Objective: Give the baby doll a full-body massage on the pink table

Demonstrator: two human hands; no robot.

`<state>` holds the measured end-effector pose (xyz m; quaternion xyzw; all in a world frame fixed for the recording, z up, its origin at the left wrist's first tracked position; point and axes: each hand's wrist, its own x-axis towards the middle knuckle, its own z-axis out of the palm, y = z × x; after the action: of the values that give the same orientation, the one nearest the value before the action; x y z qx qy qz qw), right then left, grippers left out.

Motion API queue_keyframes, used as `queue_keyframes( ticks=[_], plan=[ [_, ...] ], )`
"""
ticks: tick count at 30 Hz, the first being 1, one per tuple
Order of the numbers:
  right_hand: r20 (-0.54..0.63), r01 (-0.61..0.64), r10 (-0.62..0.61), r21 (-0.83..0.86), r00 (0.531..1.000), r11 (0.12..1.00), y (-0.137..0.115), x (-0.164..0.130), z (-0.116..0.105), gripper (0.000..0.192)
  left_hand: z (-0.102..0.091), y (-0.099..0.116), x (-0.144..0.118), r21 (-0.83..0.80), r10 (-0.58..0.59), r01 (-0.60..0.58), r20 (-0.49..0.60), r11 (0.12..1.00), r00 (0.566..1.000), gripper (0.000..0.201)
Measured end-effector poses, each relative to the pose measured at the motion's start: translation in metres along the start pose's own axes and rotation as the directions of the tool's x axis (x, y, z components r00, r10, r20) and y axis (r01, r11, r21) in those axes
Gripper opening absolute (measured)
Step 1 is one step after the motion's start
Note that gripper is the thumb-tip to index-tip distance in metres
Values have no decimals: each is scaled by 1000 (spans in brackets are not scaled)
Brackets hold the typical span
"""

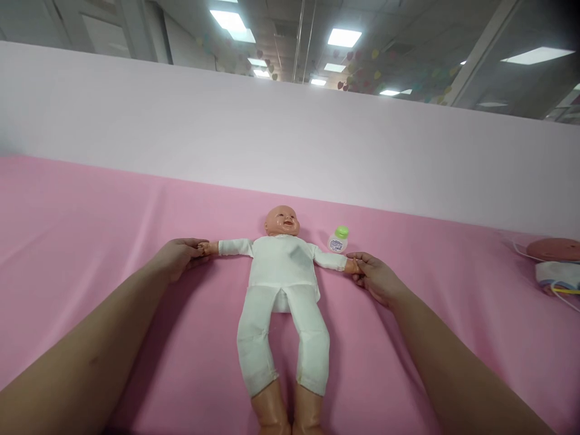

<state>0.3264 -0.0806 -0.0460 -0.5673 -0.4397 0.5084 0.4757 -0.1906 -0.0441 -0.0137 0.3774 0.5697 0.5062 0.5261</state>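
Observation:
A baby doll [284, 260] in a white top and white trousers lies on its back on the pink sheet [90, 229], its head at the far side and its feet toward me. Both its arms are stretched out sideways. My left hand [179, 257] is closed round the doll's hand on the left side. On the other side, my right hand [376, 278] pinches the doll's hand between thumb and fingers. A small clear bottle [338, 240] with a green cap and a printed label is just beyond the doll's arm on the right, close to my right hand.
At the right edge lies another doll-like, skin-coloured object [553, 249] with white cloth, pale tubing and a yellow strip, partly cut off. A white wall panel [272, 139] rises behind the pink surface. Glass and ceiling lights show above it.

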Motion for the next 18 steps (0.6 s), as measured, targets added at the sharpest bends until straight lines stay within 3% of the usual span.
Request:
queue_keyframes(
  ticks=[5,10,18],
  plan=[
    [143,-15,-4,133,990,991,-1,-5,-5,41,0,2,-4,25,7,-8,36,1000,999,43],
    [186,-1,-24,129,982,992,-1,-7,-7,47,1,2,-6,105,23,-23,0,994,1000,38],
    [44,88,-86,-33,995,996,-2,-6,9,43,-1,-4,-1,267,97,-64,-110,962,989,33]
  ],
)
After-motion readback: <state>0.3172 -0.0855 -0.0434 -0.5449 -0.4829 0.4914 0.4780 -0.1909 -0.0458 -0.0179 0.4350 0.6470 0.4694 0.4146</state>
